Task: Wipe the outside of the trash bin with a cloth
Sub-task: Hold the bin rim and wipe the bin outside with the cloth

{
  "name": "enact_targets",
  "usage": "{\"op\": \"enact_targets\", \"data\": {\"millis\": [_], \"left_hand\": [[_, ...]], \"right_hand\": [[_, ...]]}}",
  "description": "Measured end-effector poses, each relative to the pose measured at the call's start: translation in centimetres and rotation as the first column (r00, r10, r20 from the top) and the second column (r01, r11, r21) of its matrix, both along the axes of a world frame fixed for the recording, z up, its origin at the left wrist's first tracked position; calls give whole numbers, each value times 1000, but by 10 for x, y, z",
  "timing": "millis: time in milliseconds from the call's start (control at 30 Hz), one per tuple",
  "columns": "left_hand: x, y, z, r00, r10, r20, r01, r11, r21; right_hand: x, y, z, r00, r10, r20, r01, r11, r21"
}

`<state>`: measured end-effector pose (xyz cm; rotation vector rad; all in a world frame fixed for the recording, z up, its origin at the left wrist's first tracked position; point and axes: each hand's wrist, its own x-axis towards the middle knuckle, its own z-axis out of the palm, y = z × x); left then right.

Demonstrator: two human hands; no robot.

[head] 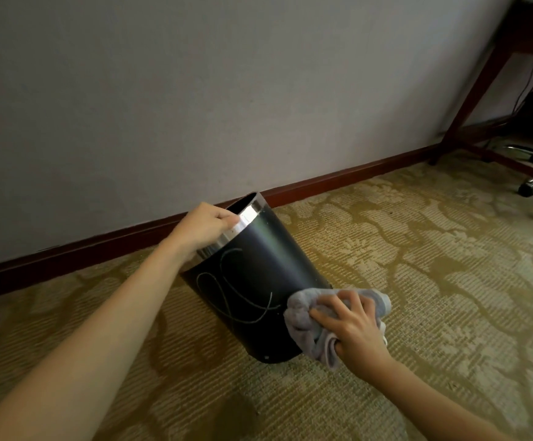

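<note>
The left hand (209, 226) is gripping the metal rim (246, 218) of the trash bin (252, 275), fingers curled over the edge, and is tipping the bin so its mouth is leaning toward the wall (195, 90). That tilt is likely turning the dark side up toward the person while the base is staying on the patterned carpet (418, 281). Pale scribbled marks (233, 294) are showing on that side, probably the target. Lower right on the bin, the right hand (351, 326) is pressing a bunched grey cloth (309, 316) against the wall of the bin, fingers spread and clutching it to keep the pressure even.
</note>
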<state>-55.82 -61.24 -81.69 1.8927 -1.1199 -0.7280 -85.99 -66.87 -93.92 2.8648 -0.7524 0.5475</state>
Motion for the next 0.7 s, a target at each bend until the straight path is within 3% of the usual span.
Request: {"op": "enact_targets", "data": {"millis": [267,400,700], "left_hand": [[51,40,-10,940,-327,-93,340,917,208],[59,52,-16,965,-259,32,248,949,195],[47,53,-36,988,-61,143,56,998,35]], "right_hand": [[1,-8,-5,992,-113,48,111,993,31],[5,-10,-3,991,-124,60,123,992,16],[6,-3,0,983,-150,103,145,988,52]]}}
